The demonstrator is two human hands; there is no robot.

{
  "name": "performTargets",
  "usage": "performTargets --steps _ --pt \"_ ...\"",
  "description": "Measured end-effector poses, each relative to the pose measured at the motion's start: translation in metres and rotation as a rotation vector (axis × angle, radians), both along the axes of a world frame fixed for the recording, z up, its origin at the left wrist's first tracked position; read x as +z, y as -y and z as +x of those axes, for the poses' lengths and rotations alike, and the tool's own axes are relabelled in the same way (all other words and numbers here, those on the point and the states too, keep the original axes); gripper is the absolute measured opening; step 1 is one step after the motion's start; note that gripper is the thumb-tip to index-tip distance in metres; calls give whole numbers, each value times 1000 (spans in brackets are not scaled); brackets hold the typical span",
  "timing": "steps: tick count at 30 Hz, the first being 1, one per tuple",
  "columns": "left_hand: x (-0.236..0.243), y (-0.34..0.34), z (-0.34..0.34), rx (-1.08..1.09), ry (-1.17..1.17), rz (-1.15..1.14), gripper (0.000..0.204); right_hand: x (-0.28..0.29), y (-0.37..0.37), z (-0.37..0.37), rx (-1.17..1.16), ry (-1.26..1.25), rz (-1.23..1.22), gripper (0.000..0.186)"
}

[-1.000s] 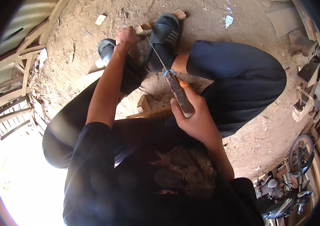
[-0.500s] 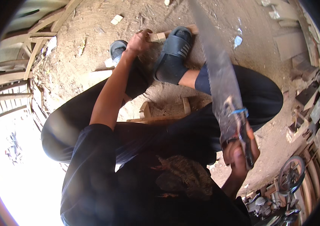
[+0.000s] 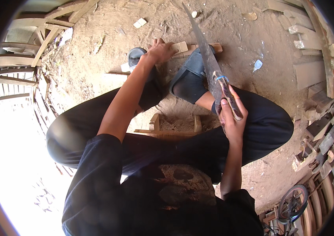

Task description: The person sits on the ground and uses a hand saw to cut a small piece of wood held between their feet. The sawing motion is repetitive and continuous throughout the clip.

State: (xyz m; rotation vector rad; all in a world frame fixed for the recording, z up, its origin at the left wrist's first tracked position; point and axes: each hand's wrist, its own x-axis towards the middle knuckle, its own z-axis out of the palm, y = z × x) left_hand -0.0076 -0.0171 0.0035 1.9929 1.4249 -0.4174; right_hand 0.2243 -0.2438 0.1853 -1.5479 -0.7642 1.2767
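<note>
Presently, your R hand (image 3: 233, 118) clenched round saw handle (image 3: 232, 100); L hand (image 3: 160, 52) on wood (image 3: 181, 47), grip unclear.
Said wood seems to run under yr R sandal (image 3: 189, 67); blade (image 3: 206, 51) appears clear. Cut done vs. left: can't tell. Loose block (image 3: 139, 23) lies apart on ground (image 3: 237, 23).

Left head fisheye: looks down from close above shirt (image 3: 147, 200) toward left hand (image 3: 160, 51), right hand (image 3: 234, 118).
</note>
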Motion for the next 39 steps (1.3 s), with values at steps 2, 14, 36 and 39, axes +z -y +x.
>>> performTargets --steps 2,14,36,39 --pt "27 5 14 3 -62 -39 74 -3 -1 0 -23 -11 -7 40" --pt "10 12 15 5 -34 68 59 -3 -1 -2 28 -76 -63 45" --pt "-8 27 24 11 -42 328 60 8 56 -50 135 209 -75 45" --pt "-6 26 24 -38 -48 291 60 31 62 -53 90 125 -225 45"
